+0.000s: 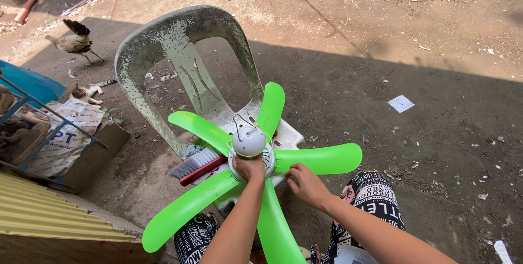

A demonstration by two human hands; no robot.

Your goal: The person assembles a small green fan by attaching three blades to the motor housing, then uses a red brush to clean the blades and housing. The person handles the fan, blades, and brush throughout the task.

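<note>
Left hand wrapped around the round white plastic motor hub of a bright green 5-blade plastic ceiling fan, grip closed on the hub's near side. Fan sits over the seat of a worn, weathered white plastic chair, hub up, wire hook on top. Right hand just right of the hub, fingers curled at the base of the right-pointing blade, touching its lower edge; whether it pinches the blade or only rests there, cannot tell. 2 blades point away toward the chair back, 1 right, 2 toward the person over the knees.

Red-handled brush with grey bristles lies on the seat under the left blades. Person's legs in black-and-white printed shorts below the fan. Bare concrete ground, half in shade. Far left: brown hen, cat lying down, printed sack, yellow corrugated sheet.
</note>
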